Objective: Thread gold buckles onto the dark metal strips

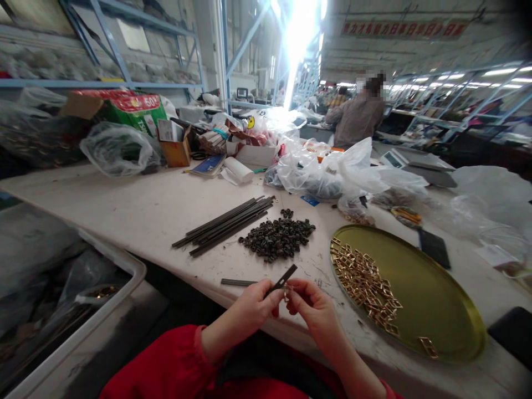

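Observation:
My left hand is closed around a dark flat strip, whose end sticks up past the thumb. Fingertips of my right hand pinch a small metal buckle against that strip, and both hands meet near the table's front edge. Another dark length reaches out to the left behind my left hand; whether it is part of the held strip I cannot tell. Beyond the hands lies a heap of small dark loops. Beside it rests a bundle of long dark strips.
On the right, a round gold tray carries many gold rectangular buckles. Plastic bags, a cardboard box and a scale stand farther back on the table. A white bin is below left. Another person sits beyond.

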A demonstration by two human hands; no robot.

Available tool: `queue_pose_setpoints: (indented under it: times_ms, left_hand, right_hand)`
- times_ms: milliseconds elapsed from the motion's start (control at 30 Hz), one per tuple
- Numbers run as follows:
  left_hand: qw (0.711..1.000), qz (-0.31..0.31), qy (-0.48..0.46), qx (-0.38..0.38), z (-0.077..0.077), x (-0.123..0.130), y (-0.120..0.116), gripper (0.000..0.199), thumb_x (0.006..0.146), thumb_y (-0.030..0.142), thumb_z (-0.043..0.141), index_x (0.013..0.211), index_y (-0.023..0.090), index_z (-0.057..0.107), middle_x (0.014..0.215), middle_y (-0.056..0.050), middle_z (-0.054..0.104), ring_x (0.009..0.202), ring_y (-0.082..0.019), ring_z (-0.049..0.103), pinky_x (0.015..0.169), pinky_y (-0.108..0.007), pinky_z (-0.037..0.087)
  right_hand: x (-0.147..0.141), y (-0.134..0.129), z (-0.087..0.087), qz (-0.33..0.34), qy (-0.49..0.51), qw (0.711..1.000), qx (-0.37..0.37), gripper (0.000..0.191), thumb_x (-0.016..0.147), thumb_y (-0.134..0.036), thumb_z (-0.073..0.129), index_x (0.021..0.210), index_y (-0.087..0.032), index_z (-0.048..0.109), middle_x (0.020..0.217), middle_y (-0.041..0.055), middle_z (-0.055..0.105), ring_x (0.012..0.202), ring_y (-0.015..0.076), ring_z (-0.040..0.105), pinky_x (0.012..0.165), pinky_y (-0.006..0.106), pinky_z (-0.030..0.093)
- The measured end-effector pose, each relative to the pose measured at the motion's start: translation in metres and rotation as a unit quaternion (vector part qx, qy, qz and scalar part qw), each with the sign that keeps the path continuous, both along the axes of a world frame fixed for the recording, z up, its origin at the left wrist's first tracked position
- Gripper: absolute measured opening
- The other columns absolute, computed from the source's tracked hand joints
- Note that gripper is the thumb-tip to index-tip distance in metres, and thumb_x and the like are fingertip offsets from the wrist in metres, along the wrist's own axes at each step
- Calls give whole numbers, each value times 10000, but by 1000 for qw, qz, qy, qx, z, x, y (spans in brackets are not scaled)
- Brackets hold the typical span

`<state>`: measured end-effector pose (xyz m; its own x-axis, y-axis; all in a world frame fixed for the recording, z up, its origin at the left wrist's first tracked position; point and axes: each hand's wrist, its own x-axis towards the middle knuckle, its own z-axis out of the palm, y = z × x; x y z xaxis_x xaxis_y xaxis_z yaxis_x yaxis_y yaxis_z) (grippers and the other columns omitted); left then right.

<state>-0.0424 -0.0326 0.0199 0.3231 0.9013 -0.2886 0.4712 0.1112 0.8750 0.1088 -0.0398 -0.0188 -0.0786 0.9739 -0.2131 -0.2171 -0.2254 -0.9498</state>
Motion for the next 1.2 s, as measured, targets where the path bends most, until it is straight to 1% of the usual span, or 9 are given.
queue_pose_setpoints:
  times_ms: [100, 200, 367, 567, 833, 933, 1067, 1133, 1200]
  left_hand:
    - [1000, 1, 12, 11, 1, -11, -4, 283, 858, 366, 352, 779, 161, 529, 611, 29, 523, 591, -112, 461, 586, -210, 350]
    - [999, -25, 30, 15, 2, -18, -9, 275, 856, 367, 375, 785, 162, 545, 637, 29, 518, 626, -117, 470, 598, -207, 348]
    - [997, -47, 31, 43, 5, -11, -9, 278, 873, 344, 364, 876, 169, 580, 738, 7, 570, 680, -126, 488, 628, -213, 358]
    - [999, -46, -9, 2, 7, 0, -4, 136, 845, 246, 422, 859, 145, 511, 768, -18, 587, 715, -135, 523, 659, -229, 393]
    - [994, -30, -80, -62, -2, 1, -1, 165, 838, 302, 446, 789, 150, 485, 696, 5, 556, 667, -118, 499, 629, -227, 384]
    - [997, 0, -53, -65, -4, 4, -1, 176, 805, 325, 470, 746, 159, 478, 645, 19, 534, 629, -117, 464, 603, -231, 354]
    - [995, 21, -57, -84, -7, 5, -1, 192, 786, 346, 459, 709, 170, 455, 578, 37, 508, 565, -106, 424, 565, -225, 327]
    - [994, 24, -53, -88, -7, 4, -1, 189, 775, 344, 460, 695, 173, 447, 554, 40, 505, 542, -102, 414, 544, -221, 316]
    - [995, 30, -42, -90, -7, 3, -3, 177, 759, 334, 466, 686, 174, 443, 539, 44, 498, 525, -100, 406, 520, -218, 304]
  right_hand:
    - [2, 0, 5, -46, 109, 991, -58, 353, 583, -388, 766, 848, -202, 625, 633, -37, 578, 543, 94, 526, 544, 232, 461]
    - [2, -1, 10, -57, 228, 960, -152, 404, 509, -301, 823, 852, -213, 629, 647, -57, 559, 536, 61, 524, 533, 185, 473]
    - [-8, -7, 9, -45, 295, 927, -225, 422, 479, -250, 842, 836, -215, 621, 665, -53, 575, 535, 56, 539, 513, 165, 472]
    - [-16, -13, -5, -12, 130, 990, -53, 239, 673, -379, 709, 720, -177, 590, 613, -26, 572, 511, 81, 473, 466, 189, 388]
    - [-15, -13, -13, -29, 7, 1000, 10, 244, 742, -414, 614, 700, -181, 556, 587, -28, 551, 523, 108, 476, 506, 222, 392]
    - [-13, -14, -17, -48, -107, 989, 87, 182, 795, -358, 563, 722, -191, 561, 631, -8, 574, 577, 134, 521, 541, 241, 413]
    - [-2, -17, -17, -64, -265, 925, 263, 78, 828, -225, 530, 877, -203, 586, 769, 23, 592, 713, 159, 550, 640, 265, 432]
    - [4, -17, -13, -20, -271, 906, 324, 186, 855, -195, 475, 1014, -218, 568, 860, 37, 594, 795, 163, 552, 694, 272, 436]
    - [9, -17, -7, 36, -241, 911, 333, 240, 887, -199, 402, 1073, -237, 549, 873, 31, 587, 797, 154, 549, 687, 262, 436]
